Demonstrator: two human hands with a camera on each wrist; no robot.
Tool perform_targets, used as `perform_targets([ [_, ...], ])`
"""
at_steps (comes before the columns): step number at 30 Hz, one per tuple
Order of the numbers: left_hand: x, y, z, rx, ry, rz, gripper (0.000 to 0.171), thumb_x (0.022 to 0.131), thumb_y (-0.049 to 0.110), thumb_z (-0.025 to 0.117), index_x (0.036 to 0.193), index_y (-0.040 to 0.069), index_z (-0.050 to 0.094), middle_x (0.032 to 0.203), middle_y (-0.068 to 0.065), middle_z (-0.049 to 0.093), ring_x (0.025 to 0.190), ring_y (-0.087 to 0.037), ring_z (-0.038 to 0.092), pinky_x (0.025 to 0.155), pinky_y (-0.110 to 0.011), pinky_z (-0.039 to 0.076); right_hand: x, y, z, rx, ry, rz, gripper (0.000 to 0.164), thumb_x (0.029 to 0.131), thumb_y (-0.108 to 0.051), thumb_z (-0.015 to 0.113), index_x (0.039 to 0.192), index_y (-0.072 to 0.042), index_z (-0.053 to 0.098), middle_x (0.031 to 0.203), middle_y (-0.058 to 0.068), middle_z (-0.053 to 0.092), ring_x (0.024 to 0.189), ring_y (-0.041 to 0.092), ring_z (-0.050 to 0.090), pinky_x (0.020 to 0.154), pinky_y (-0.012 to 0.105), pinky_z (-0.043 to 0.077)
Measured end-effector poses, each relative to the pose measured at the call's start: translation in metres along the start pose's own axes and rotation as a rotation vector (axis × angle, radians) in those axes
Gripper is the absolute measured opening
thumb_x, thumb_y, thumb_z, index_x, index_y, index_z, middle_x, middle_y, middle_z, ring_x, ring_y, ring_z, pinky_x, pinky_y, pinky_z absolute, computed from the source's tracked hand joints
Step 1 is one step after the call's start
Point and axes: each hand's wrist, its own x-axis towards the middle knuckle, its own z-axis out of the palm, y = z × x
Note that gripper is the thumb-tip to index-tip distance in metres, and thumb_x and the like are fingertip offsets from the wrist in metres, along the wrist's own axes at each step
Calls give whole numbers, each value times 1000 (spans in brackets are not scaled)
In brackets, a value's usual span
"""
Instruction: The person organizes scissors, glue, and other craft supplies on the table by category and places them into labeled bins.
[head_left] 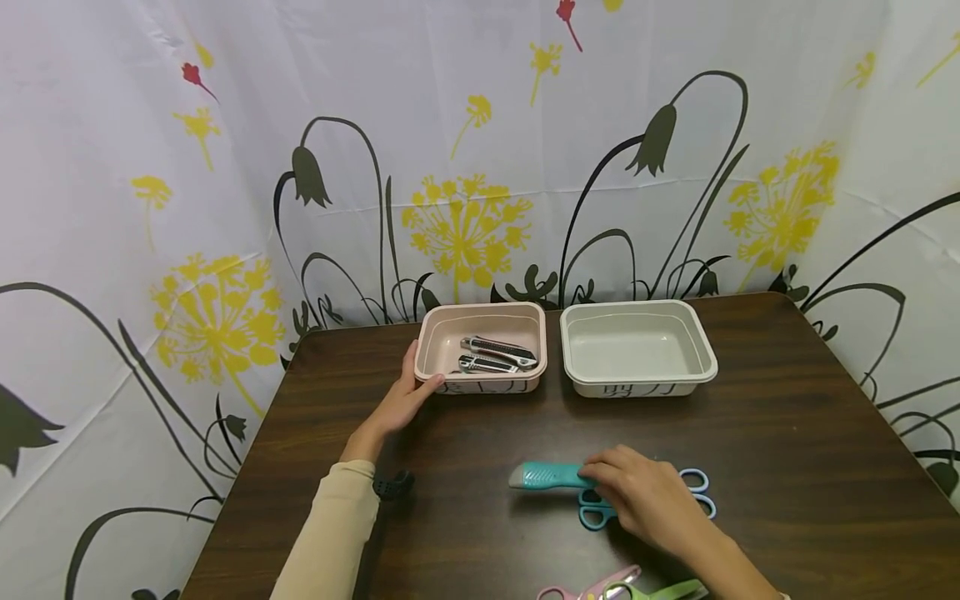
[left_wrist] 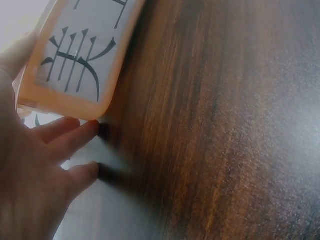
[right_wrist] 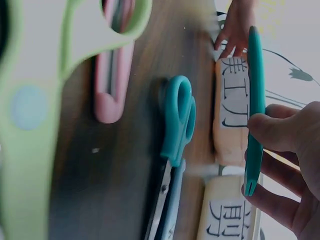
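Observation:
My right hand [head_left: 648, 492] holds a teal utility knife [head_left: 551, 476] with a grey tip above the table. Seen edge-on in the right wrist view, the knife [right_wrist: 255, 110] lies between thumb and fingers. Beneath that hand are teal-handled scissors [head_left: 595, 517] and blue-handled scissors [head_left: 707, 504], partly hidden. My left hand [head_left: 393, 406] touches the near left corner of a pink bin [head_left: 482, 383], thumb at the front and fingers along the side. In the left wrist view its fingers [left_wrist: 75, 140] are spread. Inside the bin lie utility knives [head_left: 498, 354] with black and silver bodies.
A whitish bin [head_left: 637, 389] with a character label stands right of the pink one. Near the front edge are pink scissors [head_left: 592, 588] and green scissors [head_left: 667, 592], cut off by the frame. A flower-printed curtain [head_left: 465, 125] hangs behind the brown table [head_left: 465, 467].

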Motion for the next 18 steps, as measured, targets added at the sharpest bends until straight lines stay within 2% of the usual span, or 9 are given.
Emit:
perform_targets([
  [6,1,0,0,-2,3,11,87,100,33,57,157,13,-6,153,-30,25,133,-45,37,108,-59,25,21,-1,7,-41,3,-18,28,78,-10,77,104,-20,74,105,-9,66,94,9,61,55,29,50],
  [13,0,2,0,1,-14,-20,87,101,32,56,157,17,-9,153,-30,25,133,-44,37,109,-58,25,46,-3,14,-74,17,2,21,81,-11,76,100,-19,75,104,-7,68,91,11,61,53,29,50],
  [15,-2,7,-2,-6,-24,-31,87,101,31,56,157,14,-9,153,-31,24,133,-45,36,109,-59,24,53,-3,15,-80,27,12,20,81,-11,76,99,-19,75,104,-7,68,90,11,61,53,29,50],
  [18,-7,23,-6,-15,-45,-37,87,101,28,56,156,8,-8,152,-34,24,133,-48,36,108,-60,24,65,-2,15,-81,45,36,20,80,-9,77,98,-18,75,104,-6,70,89,12,61,55,29,51],
])
